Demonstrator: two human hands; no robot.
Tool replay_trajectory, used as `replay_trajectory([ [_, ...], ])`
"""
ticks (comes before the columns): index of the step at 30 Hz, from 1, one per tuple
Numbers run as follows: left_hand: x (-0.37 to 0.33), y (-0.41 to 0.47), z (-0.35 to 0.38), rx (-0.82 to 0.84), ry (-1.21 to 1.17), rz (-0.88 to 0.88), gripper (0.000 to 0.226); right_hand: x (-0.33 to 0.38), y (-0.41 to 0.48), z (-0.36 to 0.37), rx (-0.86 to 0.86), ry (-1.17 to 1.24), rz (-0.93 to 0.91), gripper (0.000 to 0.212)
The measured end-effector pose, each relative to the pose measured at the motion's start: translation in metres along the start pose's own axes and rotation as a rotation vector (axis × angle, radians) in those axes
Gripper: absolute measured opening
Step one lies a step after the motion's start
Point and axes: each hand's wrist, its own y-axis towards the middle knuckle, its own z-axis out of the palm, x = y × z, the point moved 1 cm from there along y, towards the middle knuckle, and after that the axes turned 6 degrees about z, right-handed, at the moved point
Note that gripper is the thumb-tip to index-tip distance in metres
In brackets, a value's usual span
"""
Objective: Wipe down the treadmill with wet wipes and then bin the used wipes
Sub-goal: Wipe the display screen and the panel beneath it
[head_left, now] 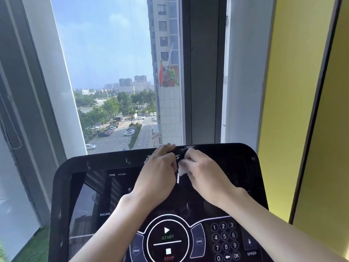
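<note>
The treadmill's black console (105, 163) fills the lower half of the view, with a dark display, START and STOP buttons and a number keypad. Both my hands are near its upper edge. My right hand (205, 173) holds a crumpled white wet wipe (182, 168) with curled fingers, against the top of the console. My left hand (158, 171) lies right beside it, fingers bent, fingertips touching the wipe's left edge and the console's top rim. Most of the wipe is hidden under my hands.
A tall window (113, 72) stands directly behind the console, looking down on a car park and buildings. A grey window frame (204, 72) and a yellow wall (294, 91) are at the right. Green flooring (37, 246) shows at the lower left.
</note>
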Motion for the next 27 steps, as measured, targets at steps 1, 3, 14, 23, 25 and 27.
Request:
replay_trajectory([
  [1,0.000,-0.002,-0.003,-0.023,-0.051,-0.041,0.026,0.001,0.000,-0.003,0.031,0.088,0.034,0.025],
  [3,-0.002,-0.009,-0.012,-0.158,-0.158,-0.141,0.027,-0.004,0.003,-0.015,-0.106,0.282,0.261,0.027],
  [14,-0.036,-0.020,-0.023,-0.163,-1.226,-0.557,0.031,0.060,0.018,-0.023,-0.107,0.725,0.481,0.024],
  [23,0.049,-0.042,-0.055,-0.499,-0.075,-0.421,0.022,0.068,0.043,0.003,0.211,0.224,0.154,0.057],
  [25,0.061,-0.042,-0.057,-0.470,0.060,-0.363,0.032,0.073,0.051,0.016,0.271,0.160,0.080,0.060],
  [27,0.063,-0.039,-0.050,-0.397,0.156,-0.235,0.040,0.075,0.053,0.025,0.281,0.141,0.061,0.063],
])
